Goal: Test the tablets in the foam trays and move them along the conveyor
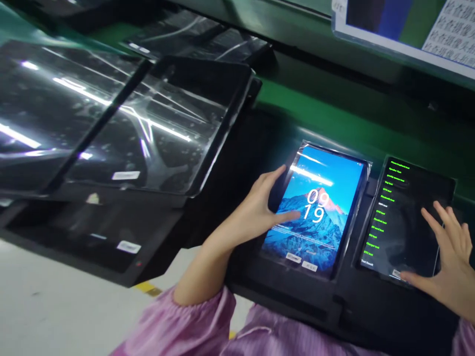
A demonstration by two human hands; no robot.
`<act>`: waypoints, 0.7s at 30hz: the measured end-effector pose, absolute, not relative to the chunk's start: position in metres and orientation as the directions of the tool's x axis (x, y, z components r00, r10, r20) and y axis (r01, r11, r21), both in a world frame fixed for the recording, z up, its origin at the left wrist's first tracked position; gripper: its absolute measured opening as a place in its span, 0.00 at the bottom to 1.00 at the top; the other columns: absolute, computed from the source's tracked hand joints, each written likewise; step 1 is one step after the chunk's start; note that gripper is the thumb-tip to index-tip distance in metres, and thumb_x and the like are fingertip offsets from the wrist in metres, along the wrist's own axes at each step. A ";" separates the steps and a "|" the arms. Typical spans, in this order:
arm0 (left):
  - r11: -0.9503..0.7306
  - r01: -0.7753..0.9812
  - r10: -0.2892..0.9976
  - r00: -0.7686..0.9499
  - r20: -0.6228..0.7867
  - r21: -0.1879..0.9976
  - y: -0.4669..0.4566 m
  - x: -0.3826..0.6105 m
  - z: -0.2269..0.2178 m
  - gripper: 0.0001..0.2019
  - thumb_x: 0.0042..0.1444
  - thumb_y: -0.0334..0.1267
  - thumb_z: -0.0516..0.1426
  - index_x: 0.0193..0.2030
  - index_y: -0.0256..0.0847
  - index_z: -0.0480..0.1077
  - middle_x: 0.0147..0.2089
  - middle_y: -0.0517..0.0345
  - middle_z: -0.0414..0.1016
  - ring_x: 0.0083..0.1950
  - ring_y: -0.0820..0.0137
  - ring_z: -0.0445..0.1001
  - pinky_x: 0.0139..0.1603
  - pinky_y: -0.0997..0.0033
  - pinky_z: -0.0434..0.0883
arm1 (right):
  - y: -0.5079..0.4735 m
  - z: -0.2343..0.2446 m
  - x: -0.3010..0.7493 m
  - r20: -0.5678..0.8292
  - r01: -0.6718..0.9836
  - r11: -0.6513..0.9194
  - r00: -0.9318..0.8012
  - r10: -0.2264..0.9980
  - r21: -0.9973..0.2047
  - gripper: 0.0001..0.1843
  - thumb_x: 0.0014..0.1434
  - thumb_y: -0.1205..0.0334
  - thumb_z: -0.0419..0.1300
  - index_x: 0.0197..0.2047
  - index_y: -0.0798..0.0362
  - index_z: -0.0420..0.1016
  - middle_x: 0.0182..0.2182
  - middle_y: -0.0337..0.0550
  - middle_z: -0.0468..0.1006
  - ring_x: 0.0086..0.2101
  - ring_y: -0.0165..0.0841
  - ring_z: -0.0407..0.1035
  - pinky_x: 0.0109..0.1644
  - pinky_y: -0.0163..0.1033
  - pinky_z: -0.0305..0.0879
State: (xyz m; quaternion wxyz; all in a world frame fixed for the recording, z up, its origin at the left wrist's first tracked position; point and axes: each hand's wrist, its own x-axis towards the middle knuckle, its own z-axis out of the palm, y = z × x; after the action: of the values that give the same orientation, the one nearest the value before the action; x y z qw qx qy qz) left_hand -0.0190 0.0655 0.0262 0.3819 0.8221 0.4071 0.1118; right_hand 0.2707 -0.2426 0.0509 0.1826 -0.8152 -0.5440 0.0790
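A lit tablet [326,232] with a blue mountain wallpaper and the digits 09 19 lies in a black tray [289,296]. At its left edge is my left hand [256,207], fingers stretched along the side and thumb reaching over the screen. To the right lies a second tablet [404,217], its dark screen showing a list of mostly green test lines. Over its right part my right hand [451,257] is spread, the thumb near the small label at the bottom edge. Whether either thumb presses the glass, I cannot tell.
Large dark tablets in glossy clear film [178,133] sit in black trays on the left. A lower black tray [92,237] holds another labelled device. Behind runs a green work surface [297,109]. A printed instruction sheet [449,29] hangs at upper right.
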 end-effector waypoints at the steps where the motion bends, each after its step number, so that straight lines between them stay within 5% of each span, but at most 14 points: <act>1: -0.349 0.596 0.796 0.596 -0.106 0.723 0.067 -0.016 0.024 0.48 0.58 0.63 0.60 0.77 0.38 0.51 0.75 0.38 0.59 0.75 0.45 0.61 0.75 0.40 0.59 | -0.248 0.051 0.267 0.059 0.865 -0.338 0.385 0.921 -0.371 0.55 0.58 0.24 0.60 0.79 0.37 0.44 0.77 0.46 0.44 0.74 0.62 0.37 0.73 0.75 0.26; 5: -0.384 0.514 0.741 0.667 -0.076 0.767 0.072 -0.021 0.020 0.45 0.66 0.63 0.51 0.79 0.35 0.44 0.76 0.34 0.58 0.75 0.47 0.61 0.76 0.42 0.58 | -0.262 0.044 0.255 0.024 0.884 -0.341 0.368 0.930 -0.320 0.54 0.61 0.23 0.53 0.80 0.39 0.41 0.77 0.46 0.45 0.73 0.62 0.40 0.73 0.76 0.30; 10: -0.636 0.422 0.558 0.830 0.006 0.646 0.051 -0.043 0.039 0.58 0.58 0.62 0.64 0.81 0.49 0.30 0.83 0.38 0.33 0.82 0.41 0.39 0.78 0.36 0.49 | -0.258 0.037 0.257 0.159 0.869 -0.412 0.464 0.872 -0.275 0.51 0.64 0.24 0.50 0.80 0.39 0.40 0.78 0.45 0.44 0.72 0.67 0.43 0.70 0.82 0.33; 14: -0.786 0.341 0.402 0.915 0.007 0.515 0.025 -0.040 0.050 0.71 0.46 0.55 0.75 0.80 0.52 0.26 0.83 0.35 0.34 0.81 0.34 0.40 0.77 0.29 0.47 | -0.252 0.053 0.267 0.391 0.859 -0.474 0.512 0.765 -0.196 0.44 0.69 0.43 0.59 0.80 0.36 0.42 0.78 0.39 0.42 0.71 0.67 0.46 0.72 0.80 0.42; 17: -0.832 0.284 0.287 0.955 -0.068 0.478 0.019 -0.029 0.046 0.78 0.39 0.48 0.78 0.79 0.52 0.21 0.82 0.33 0.34 0.80 0.33 0.42 0.77 0.28 0.48 | -0.252 0.069 0.266 0.434 0.858 -0.444 0.514 0.740 -0.259 0.46 0.67 0.49 0.63 0.80 0.37 0.44 0.77 0.39 0.45 0.71 0.64 0.48 0.72 0.73 0.52; 21: -0.871 0.285 0.315 0.949 0.012 0.399 0.029 -0.016 0.043 0.69 0.52 0.45 0.73 0.79 0.51 0.20 0.82 0.31 0.36 0.80 0.34 0.43 0.76 0.28 0.49 | -0.261 0.074 0.259 0.401 0.834 -0.448 0.549 0.734 -0.322 0.46 0.66 0.50 0.64 0.79 0.35 0.44 0.77 0.37 0.46 0.71 0.62 0.48 0.74 0.70 0.53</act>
State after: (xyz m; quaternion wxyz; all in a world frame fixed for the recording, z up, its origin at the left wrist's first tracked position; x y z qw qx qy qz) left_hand -0.0159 0.0286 0.0426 0.2004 0.9666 0.1552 0.0383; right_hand 0.2585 -0.2612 0.0735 0.2463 -0.8449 -0.4639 -0.1018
